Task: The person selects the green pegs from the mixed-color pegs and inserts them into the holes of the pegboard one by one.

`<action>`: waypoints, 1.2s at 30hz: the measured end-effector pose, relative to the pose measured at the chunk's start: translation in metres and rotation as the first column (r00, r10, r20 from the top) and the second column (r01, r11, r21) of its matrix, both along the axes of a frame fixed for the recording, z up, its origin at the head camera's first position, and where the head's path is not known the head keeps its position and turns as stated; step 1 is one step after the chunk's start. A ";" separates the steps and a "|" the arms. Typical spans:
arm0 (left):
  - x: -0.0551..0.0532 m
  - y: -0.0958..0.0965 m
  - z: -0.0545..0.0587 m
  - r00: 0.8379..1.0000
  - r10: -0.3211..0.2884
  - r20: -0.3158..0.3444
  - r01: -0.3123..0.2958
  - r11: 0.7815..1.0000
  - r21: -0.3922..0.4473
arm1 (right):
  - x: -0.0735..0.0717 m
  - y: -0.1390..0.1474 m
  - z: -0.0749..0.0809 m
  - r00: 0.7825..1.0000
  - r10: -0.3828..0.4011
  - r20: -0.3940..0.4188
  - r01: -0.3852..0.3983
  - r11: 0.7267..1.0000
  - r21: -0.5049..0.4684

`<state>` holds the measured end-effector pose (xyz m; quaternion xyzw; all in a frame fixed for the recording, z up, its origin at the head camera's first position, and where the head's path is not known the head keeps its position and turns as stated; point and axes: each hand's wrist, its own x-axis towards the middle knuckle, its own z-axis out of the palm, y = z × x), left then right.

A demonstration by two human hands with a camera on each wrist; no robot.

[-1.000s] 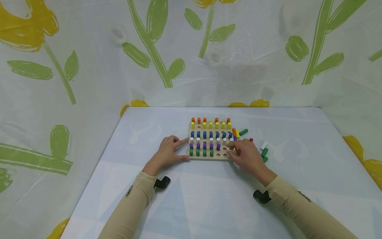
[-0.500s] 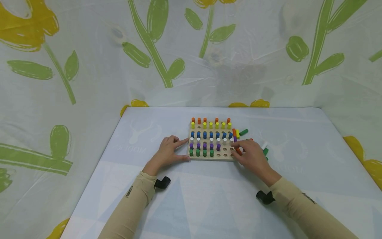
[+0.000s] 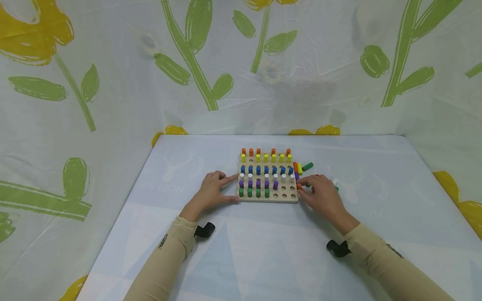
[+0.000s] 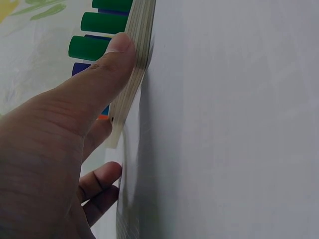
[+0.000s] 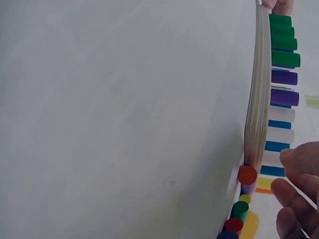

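Observation:
A wooden pegboard (image 3: 269,198) carries rows of orange, yellow, blue, white, purple and green pegs; several holes at its near right are bare. My left hand (image 3: 214,190) touches the board's left side, index finger and thumb stretched apart. In the left wrist view, the thumb (image 4: 117,55) presses the board's edge beside the green pegs (image 4: 104,22). My right hand (image 3: 321,196) hovers at the board's right edge, fingertips near a loose orange peg (image 3: 299,186). In the right wrist view, I see nothing between its thumb and fingers (image 5: 299,159), and the orange peg (image 5: 247,175) lies apart from them.
Along the board's right side lie loose pegs: an orange one (image 3: 295,165), a yellow one (image 3: 300,168) and a green one (image 3: 307,166). My right hand partly hides others, including a white peg (image 3: 335,182). Black wrist mounts (image 3: 205,230) stick out from both sleeves.
My right hand has moved right, from over the board's near right holes to its right edge. The holes there are now in plain sight. The left hand stays put.

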<state>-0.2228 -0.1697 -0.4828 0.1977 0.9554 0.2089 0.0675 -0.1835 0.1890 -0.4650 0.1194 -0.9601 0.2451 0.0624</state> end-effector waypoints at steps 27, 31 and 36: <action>0.001 -0.001 0.000 1.000 0.007 0.004 -0.007 1.000 -0.012 | -0.007 0.018 0.001 0.997 -0.060 0.050 0.058 0.998 0.029; 0.001 -0.001 0.000 1.000 0.009 0.004 -0.009 1.000 -0.017 | -0.010 0.019 0.001 0.997 -0.063 0.054 0.060 0.997 0.045; 0.001 0.000 0.000 1.000 0.003 -0.004 -0.003 1.000 -0.019 | -0.013 0.021 0.001 0.996 -0.072 0.054 0.069 0.996 0.065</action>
